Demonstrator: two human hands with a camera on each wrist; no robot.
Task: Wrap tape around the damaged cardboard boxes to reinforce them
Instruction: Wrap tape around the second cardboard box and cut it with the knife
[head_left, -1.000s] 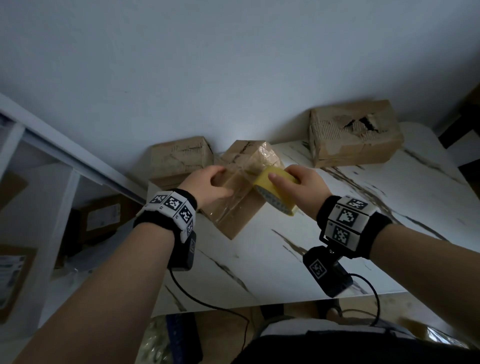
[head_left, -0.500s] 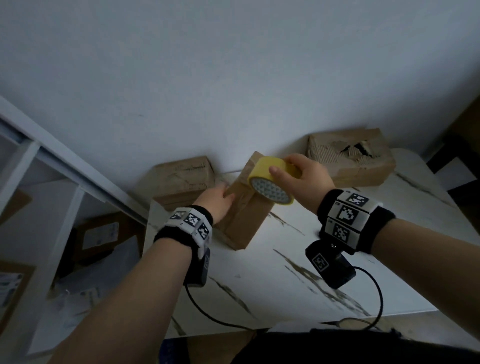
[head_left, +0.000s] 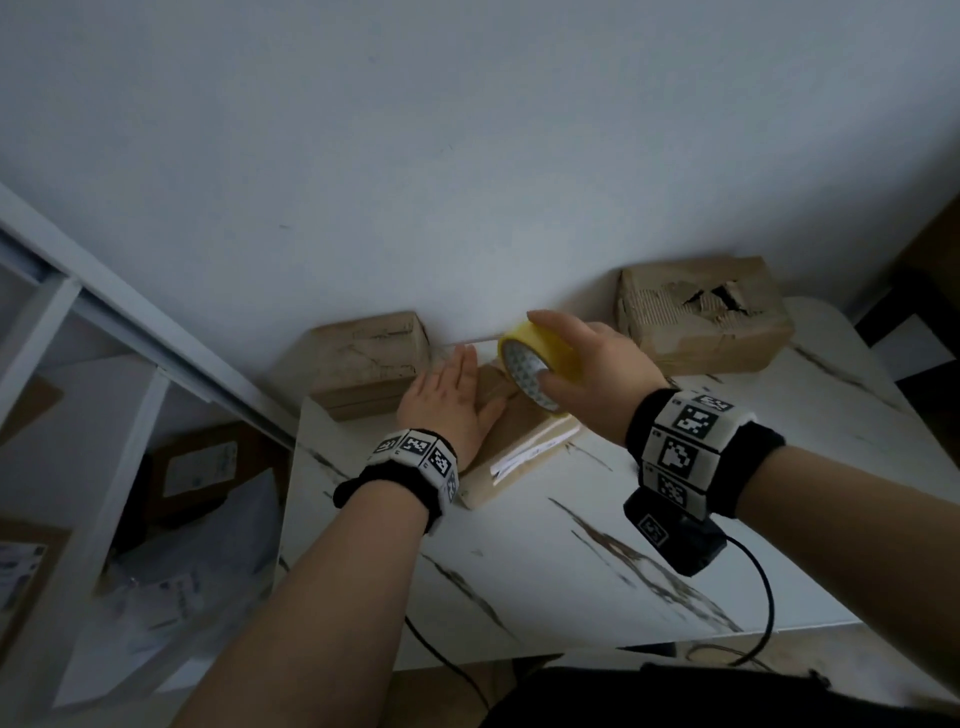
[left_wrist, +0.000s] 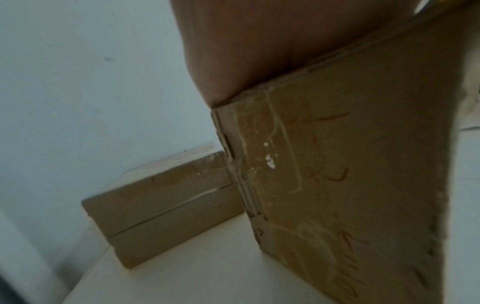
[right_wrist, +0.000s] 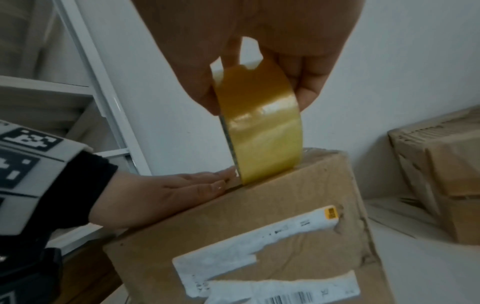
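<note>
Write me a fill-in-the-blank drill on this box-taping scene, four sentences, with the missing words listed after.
1. The right hand grips a roll of tape whose colour is ____.
2. The left hand lies ____ on top of the middle box, fingers straight.
3. The box with the torn hole stands against the wall on the person's ____ side.
4. The middle box carries a white ____ on its near face.

Missing words: yellow; flat; right; label

Hidden and cut-off parts
Left hand (head_left: 451, 402) covers the box (head_left: 522, 447) top; label (right_wrist: 262, 265) print blurs, cut at bottom edge
</note>
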